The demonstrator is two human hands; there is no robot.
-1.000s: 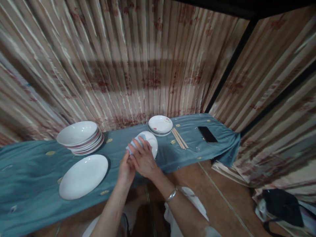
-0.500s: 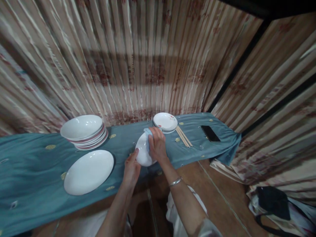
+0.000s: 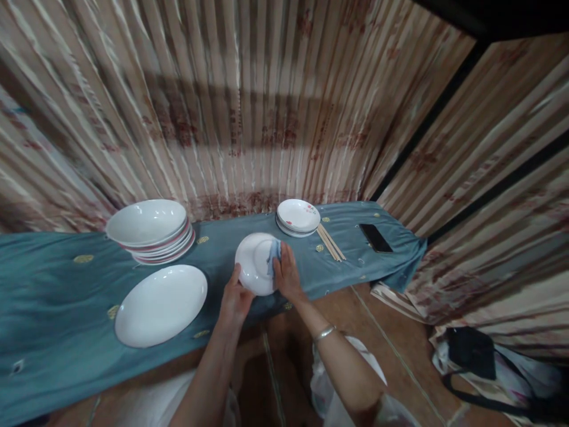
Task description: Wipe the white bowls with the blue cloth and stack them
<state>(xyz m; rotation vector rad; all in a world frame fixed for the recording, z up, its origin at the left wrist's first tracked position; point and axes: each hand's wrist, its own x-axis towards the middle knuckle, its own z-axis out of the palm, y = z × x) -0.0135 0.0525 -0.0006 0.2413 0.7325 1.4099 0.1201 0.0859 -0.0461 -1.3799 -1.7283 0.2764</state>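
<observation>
Now that the small white plate (image 3: 250, 265) faces the camera more squarely than half a second ago, you've got its raised ring in view and the blue cloth (image 3: 275, 254) at its right edge, so wiping seems to have moved rimward. Your left hand (image 3: 237, 298) pinches the lower-left rim; your right hand (image 3: 288, 271) grips the cloth there, fingers together. Plate's held near the worktop (image 3: 217, 237) front, between oval plate (image 3: 160, 305) and chopsticks (image 3: 331, 242).

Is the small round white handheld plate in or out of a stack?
Out: the left hand holds the plate by its edge, apart from the stack of white flowered plates.
</observation>
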